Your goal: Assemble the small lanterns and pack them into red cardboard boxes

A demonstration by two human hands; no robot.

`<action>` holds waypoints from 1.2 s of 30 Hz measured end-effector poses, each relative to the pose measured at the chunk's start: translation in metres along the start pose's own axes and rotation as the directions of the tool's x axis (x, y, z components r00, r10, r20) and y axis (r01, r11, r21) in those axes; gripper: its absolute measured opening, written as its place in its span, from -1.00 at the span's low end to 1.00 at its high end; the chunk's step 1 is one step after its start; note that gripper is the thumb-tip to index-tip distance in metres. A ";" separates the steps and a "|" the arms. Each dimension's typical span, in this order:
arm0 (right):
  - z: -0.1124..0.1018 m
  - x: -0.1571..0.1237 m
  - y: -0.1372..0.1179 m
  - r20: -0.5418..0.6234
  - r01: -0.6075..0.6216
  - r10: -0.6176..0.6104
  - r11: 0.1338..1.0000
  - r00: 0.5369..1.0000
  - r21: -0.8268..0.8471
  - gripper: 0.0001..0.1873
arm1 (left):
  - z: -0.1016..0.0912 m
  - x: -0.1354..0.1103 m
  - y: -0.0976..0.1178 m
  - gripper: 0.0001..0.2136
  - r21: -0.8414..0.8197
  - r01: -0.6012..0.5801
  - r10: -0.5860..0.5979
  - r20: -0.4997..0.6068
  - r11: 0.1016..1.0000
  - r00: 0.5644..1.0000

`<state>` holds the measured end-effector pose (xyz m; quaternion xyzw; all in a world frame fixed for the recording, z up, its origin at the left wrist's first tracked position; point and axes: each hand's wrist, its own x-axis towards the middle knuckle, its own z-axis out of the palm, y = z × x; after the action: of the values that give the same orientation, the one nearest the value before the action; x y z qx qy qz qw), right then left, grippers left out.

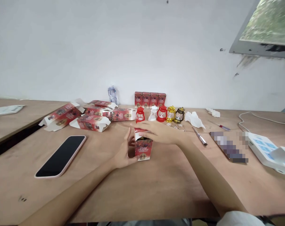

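Observation:
A small red printed box (143, 149) stands upright on the table in front of me, its white-lined top flap partly raised. Something dark with gold bits shows through the gap at the top; its kind is mostly hidden. My left hand (127, 149) is wrapped round the box's left side, thumb low at the front. Across the top lies my right hand (160, 132), fingers stretched out over the flaps and touching them. Just behind stand small lanterns: a red one (140, 115), a white one (153, 113), another red one (161, 114), a gold one (171, 114) and a black-and-gold one (179, 115).
Several closed red boxes (150, 100) line the wall near a bottle (112, 94). Opened boxes (91, 121) lie left, above a phone (61, 157). To the right are crumpled paper (194, 120), screwdrivers (200, 136), a blurred flat object (227, 147) and a power strip (267, 152).

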<state>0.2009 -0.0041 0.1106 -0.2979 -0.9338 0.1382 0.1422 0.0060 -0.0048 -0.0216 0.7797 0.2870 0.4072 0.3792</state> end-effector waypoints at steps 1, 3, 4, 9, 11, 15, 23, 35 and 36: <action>0.002 0.000 0.001 0.010 -0.004 0.004 1.000 1.000 -0.016 -0.53 | 0.001 0.000 0.001 0.01 -0.019 0.011 -0.011 0.000 1.000 1.000; 0.008 -0.001 0.002 0.001 -0.010 0.010 0.998 1.000 -0.059 -0.51 | 0.002 -0.001 0.003 0.01 -0.064 0.030 -0.029 0.010 0.998 1.000; 0.012 -0.003 0.002 -0.023 -0.013 0.011 0.996 1.000 -0.086 -0.50 | 0.003 -0.001 0.003 0.00 -0.087 0.029 -0.028 0.011 0.996 1.000; 0.028 -0.020 -0.005 -0.070 -0.038 0.021 0.970 0.997 -0.239 -0.45 | 0.001 -0.003 -0.004 -0.03 0.006 -0.029 0.029 0.062 1.000 0.998; 0.030 -0.025 -0.006 -0.084 -0.062 0.042 0.963 0.996 -0.263 -0.47 | 0.001 -0.005 -0.010 -0.05 0.028 -0.023 0.021 0.091 0.999 0.996; 0.031 -0.024 -0.005 -0.086 -0.092 0.074 0.969 0.994 -0.227 -0.49 | -0.002 -0.010 -0.016 -0.02 0.108 0.023 -0.036 0.122 0.994 0.992; 0.045 -0.012 -0.006 -0.085 -0.118 0.096 0.944 0.992 -0.308 -0.28 | -0.003 -0.017 -0.020 0.04 0.317 0.086 -0.117 0.079 0.945 0.990; -0.057 0.014 0.036 -0.293 -0.106 -0.003 0.929 0.956 -0.354 -0.23 | -0.018 -0.015 -0.010 -0.23 0.437 0.214 -0.279 0.091 0.874 0.956; -0.076 0.023 0.046 -0.422 -0.174 -0.001 0.910 0.907 -0.376 -0.23 | -0.019 -0.012 -0.006 -0.30 0.433 0.239 -0.307 0.093 0.869 0.947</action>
<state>0.2329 0.0587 0.1693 -0.3852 -0.8761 -0.1180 0.2649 -0.0171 -0.0035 -0.0245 0.8238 0.4435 0.2152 0.2800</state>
